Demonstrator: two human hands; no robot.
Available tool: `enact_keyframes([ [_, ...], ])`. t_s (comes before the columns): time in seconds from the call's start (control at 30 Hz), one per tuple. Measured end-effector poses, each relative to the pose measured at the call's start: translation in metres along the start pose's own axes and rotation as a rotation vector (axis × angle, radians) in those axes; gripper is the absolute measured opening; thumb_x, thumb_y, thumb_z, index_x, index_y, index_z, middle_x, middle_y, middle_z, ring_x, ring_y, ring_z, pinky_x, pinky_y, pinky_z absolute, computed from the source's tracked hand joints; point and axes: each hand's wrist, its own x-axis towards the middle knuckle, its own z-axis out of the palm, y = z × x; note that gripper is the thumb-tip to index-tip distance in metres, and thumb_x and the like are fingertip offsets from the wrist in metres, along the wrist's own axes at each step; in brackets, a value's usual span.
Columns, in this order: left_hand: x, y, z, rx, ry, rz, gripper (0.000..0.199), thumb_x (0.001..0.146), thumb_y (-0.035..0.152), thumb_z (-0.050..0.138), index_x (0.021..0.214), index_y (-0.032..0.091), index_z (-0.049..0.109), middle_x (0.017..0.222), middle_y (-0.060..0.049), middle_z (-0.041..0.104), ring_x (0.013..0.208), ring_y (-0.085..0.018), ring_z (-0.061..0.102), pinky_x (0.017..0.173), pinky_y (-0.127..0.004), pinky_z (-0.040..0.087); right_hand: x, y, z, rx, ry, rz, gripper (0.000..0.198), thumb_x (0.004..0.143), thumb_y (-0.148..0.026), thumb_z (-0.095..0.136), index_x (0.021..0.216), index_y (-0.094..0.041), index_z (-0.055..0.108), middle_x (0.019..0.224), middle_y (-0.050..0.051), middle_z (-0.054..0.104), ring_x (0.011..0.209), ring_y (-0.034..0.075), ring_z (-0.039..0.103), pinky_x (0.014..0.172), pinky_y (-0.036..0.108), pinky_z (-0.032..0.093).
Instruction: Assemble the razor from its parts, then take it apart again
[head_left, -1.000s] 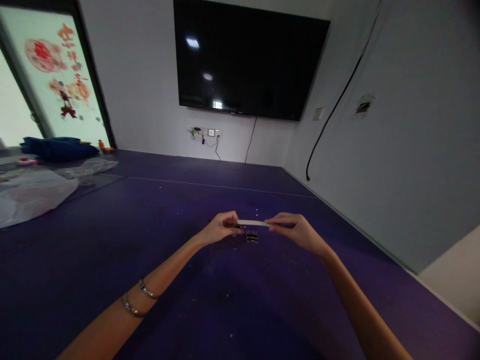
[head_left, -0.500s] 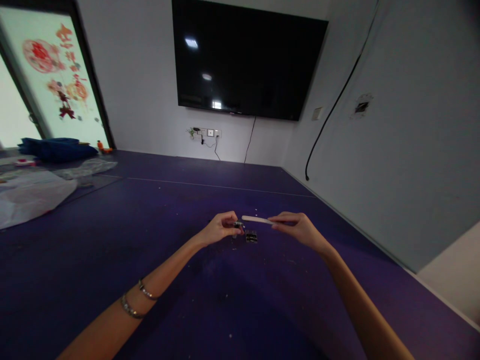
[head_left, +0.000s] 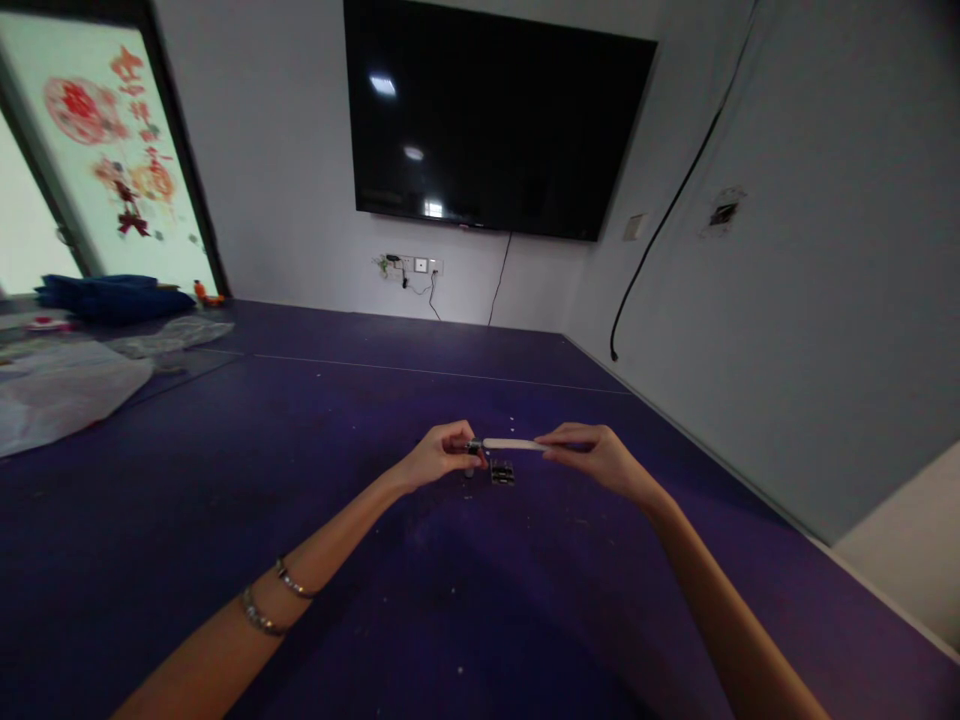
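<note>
My left hand point(head_left: 442, 452) pinches a small dark electronic part point(head_left: 475, 446) with what look like short wires between thumb and fingers. My right hand point(head_left: 604, 458) is closed on a pale, narrow stick with a rounded end point(head_left: 511, 444), held nearly level and pointing left. The stick's end lies right beside the part in my left hand; whether they touch I cannot tell. Just below the stick, a small dark block with light markings point(head_left: 502, 473) rests on the purple surface point(head_left: 420, 600). A small greyish piece point(head_left: 469, 472) shows under my left fingertips.
Tiny pale bits point(head_left: 512, 419) are scattered on the surface. Clear plastic bags point(head_left: 67, 390) and a dark blue cloth bundle point(head_left: 112, 298) lie at the left. A large television point(head_left: 495, 120) hangs on the far wall, and a black cable point(head_left: 667, 210) dangles along the right wall.
The stick's left end has dipped slightly, so it now lies more level and in line with the part in my left hand. My hands have barely moved.
</note>
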Motion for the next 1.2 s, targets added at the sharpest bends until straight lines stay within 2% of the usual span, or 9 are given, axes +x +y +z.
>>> enact_keyframes([
  [0.1, 0.0003, -0.0019, -0.0003, 0.003, -0.013, 0.006, 0.023, 0.066, 0.020, 0.070, 0.072, 0.014, 0.048, 0.074, -0.005, 0.067, 0.068, -0.013, 0.061, 0.064, -0.028, 0.045, 0.0003, -0.0013, -0.0006, -0.017, 0.034, 0.007, 0.023, 0.076, -0.036, 0.061, 0.093, -0.024, 0.071, 0.090, 0.005, 0.068, 0.084, 0.020, 0.061, 0.073, 0.031, 0.047],
  [0.27, 0.0004, -0.0039, -0.0008, -0.006, -0.007, -0.009, 0.025, 0.066, 0.019, 0.070, 0.070, 0.014, 0.047, 0.074, -0.005, 0.068, 0.069, -0.014, 0.062, 0.064, -0.027, 0.045, 0.0009, -0.0033, -0.0008, 0.005, -0.018, 0.005, 0.023, 0.075, -0.036, 0.061, 0.093, -0.024, 0.071, 0.090, 0.005, 0.068, 0.084, 0.020, 0.061, 0.073, 0.031, 0.047],
  [0.43, -0.0003, -0.0016, -0.0001, -0.006, -0.006, -0.003, 0.023, 0.067, 0.019, 0.069, 0.071, 0.014, 0.048, 0.074, -0.005, 0.068, 0.068, -0.013, 0.062, 0.065, -0.028, 0.046, 0.0009, -0.0011, -0.0010, -0.002, 0.014, 0.032, 0.023, 0.074, -0.035, 0.062, 0.092, -0.023, 0.071, 0.089, 0.005, 0.068, 0.083, 0.020, 0.061, 0.072, 0.031, 0.047],
  [0.57, -0.0005, -0.0011, 0.0006, 0.000, -0.002, -0.013, 0.022, 0.067, 0.017, 0.069, 0.071, 0.013, 0.048, 0.073, -0.005, 0.068, 0.068, -0.013, 0.062, 0.064, -0.027, 0.045, 0.0010, -0.0017, -0.0009, 0.013, -0.026, 0.022, 0.024, 0.074, -0.035, 0.062, 0.093, -0.023, 0.071, 0.089, 0.005, 0.068, 0.082, 0.018, 0.061, 0.071, 0.030, 0.046],
  [0.73, -0.0017, 0.0003, 0.0014, 0.009, -0.007, -0.001, 0.022, 0.067, 0.018, 0.069, 0.071, 0.013, 0.048, 0.074, -0.005, 0.068, 0.068, -0.014, 0.062, 0.064, -0.028, 0.045, 0.0009, 0.0015, -0.0015, 0.006, 0.018, 0.052, 0.024, 0.074, -0.035, 0.062, 0.092, -0.023, 0.071, 0.087, 0.005, 0.068, 0.082, 0.019, 0.061, 0.073, 0.031, 0.046],
  [0.9, -0.0008, -0.0015, 0.0018, -0.001, -0.009, -0.016, 0.024, 0.065, 0.018, 0.070, 0.071, 0.014, 0.047, 0.073, -0.004, 0.067, 0.067, -0.013, 0.062, 0.063, -0.027, 0.045, 0.0015, 0.0015, -0.0004, 0.040, -0.041, 0.030, 0.026, 0.073, -0.037, 0.062, 0.093, -0.022, 0.071, 0.088, 0.005, 0.068, 0.081, 0.018, 0.061, 0.071, 0.030, 0.047],
  [1.07, 0.0008, -0.0064, 0.0009, -0.002, -0.019, 0.001, 0.023, 0.066, 0.019, 0.070, 0.071, 0.014, 0.047, 0.075, -0.005, 0.067, 0.072, -0.014, 0.063, 0.064, -0.027, 0.045, 0.0010, -0.0023, 0.0010, 0.038, 0.001, 0.049, 0.024, 0.074, -0.035, 0.062, 0.093, -0.023, 0.071, 0.089, 0.005, 0.068, 0.082, 0.018, 0.061, 0.072, 0.030, 0.047],
  [1.2, 0.0005, -0.0056, 0.0017, 0.009, -0.011, -0.006, 0.025, 0.065, 0.019, 0.070, 0.070, 0.015, 0.046, 0.073, -0.003, 0.067, 0.070, -0.014, 0.062, 0.063, -0.027, 0.045, 0.0007, -0.0056, 0.0014, 0.048, -0.033, 0.040, 0.024, 0.073, -0.035, 0.063, 0.093, -0.024, 0.071, 0.088, 0.004, 0.068, 0.081, 0.018, 0.061, 0.071, 0.029, 0.047],
])
